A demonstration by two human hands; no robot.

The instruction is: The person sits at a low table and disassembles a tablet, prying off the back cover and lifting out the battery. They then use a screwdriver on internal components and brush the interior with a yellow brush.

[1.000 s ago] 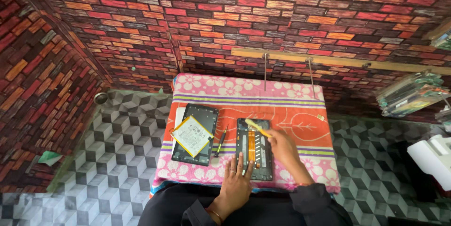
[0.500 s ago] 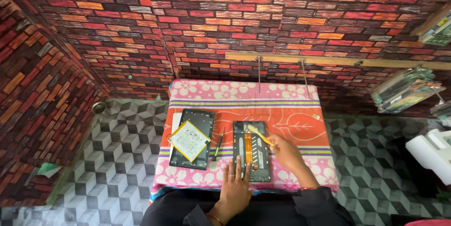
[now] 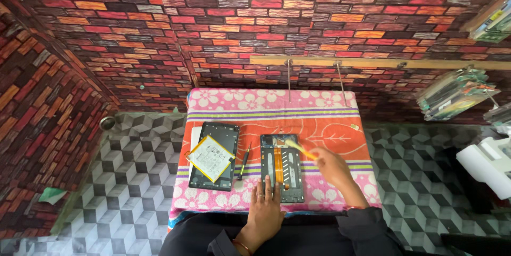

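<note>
An opened dark tablet body [image 3: 282, 168] with an orange flex strip lies on the flowered cloth of a small table [image 3: 271, 108]. My left hand [image 3: 264, 211] rests flat on its near edge. My right hand [image 3: 332, 165] holds a yellow-handled brush [image 3: 299, 148] whose tip is over the tablet's upper part. To the left lies a black back panel [image 3: 215, 155] with a white battery [image 3: 209, 158] resting on it at an angle. A thin screwdriver [image 3: 244, 162] sits between the two parts.
A brick-pattern wall stands behind the table, with a wooden rail [image 3: 383, 63] across it. A small white piece [image 3: 354, 126] lies on the cloth at right. Stacked items [image 3: 455, 93] and a white object [image 3: 487, 163] sit at far right. The floor [image 3: 117, 181] is cube-patterned.
My right hand with the brush has shifted slightly over the tablet's upper part. The left hand stays on the near edge. The view has drifted a little.
</note>
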